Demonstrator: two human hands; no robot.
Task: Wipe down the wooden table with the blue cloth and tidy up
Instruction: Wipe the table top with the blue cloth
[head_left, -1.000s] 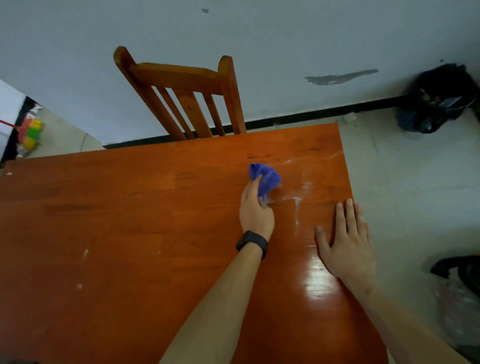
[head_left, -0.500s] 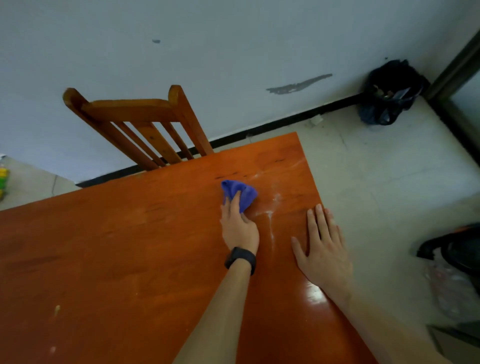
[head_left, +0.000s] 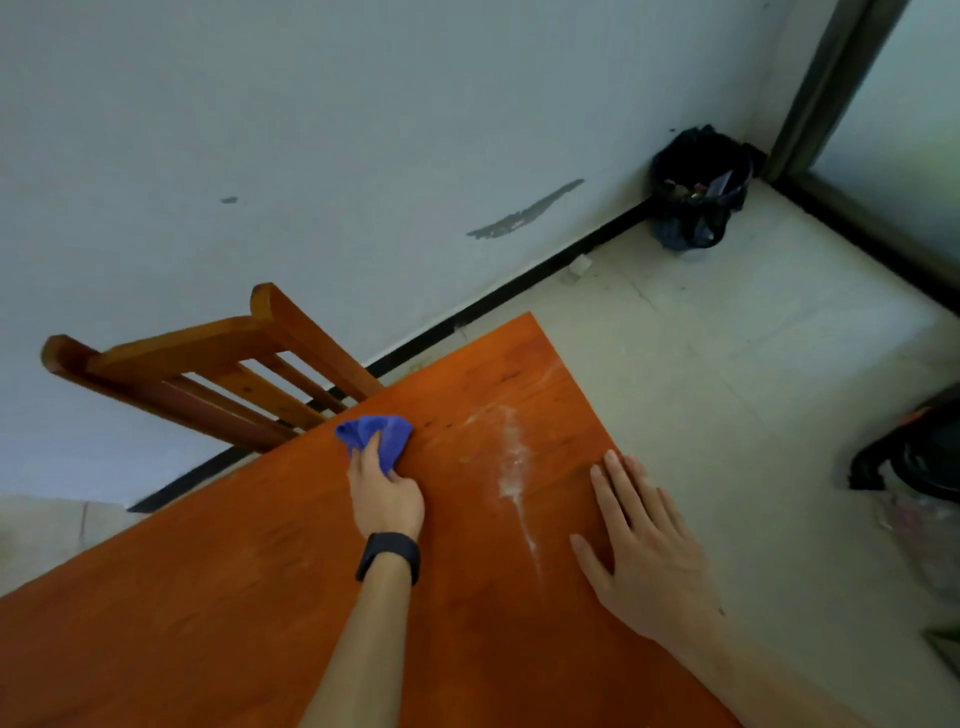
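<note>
The orange-brown wooden table (head_left: 218, 613) fills the lower left of the head view, its far right corner near the wall. My left hand (head_left: 385, 496), with a black band on the wrist, grips a bunched blue cloth (head_left: 375, 434) and presses it on the tabletop close to the far edge. A white powdery streak (head_left: 514, 467) runs across the wood between my two hands. My right hand (head_left: 641, 545) lies flat, fingers spread, on the table beside its right edge and holds nothing.
A wooden chair (head_left: 208, 374) stands against the table's far side, in front of the white wall. A black bin with a bag (head_left: 698, 189) sits in the floor corner by a dark door frame. A dark object (head_left: 919, 452) rests on the floor at right.
My left hand has slid the blue cloth left and toward the far edge, away from the white streak. The view has swung right, showing more floor. My right hand stays flat.
</note>
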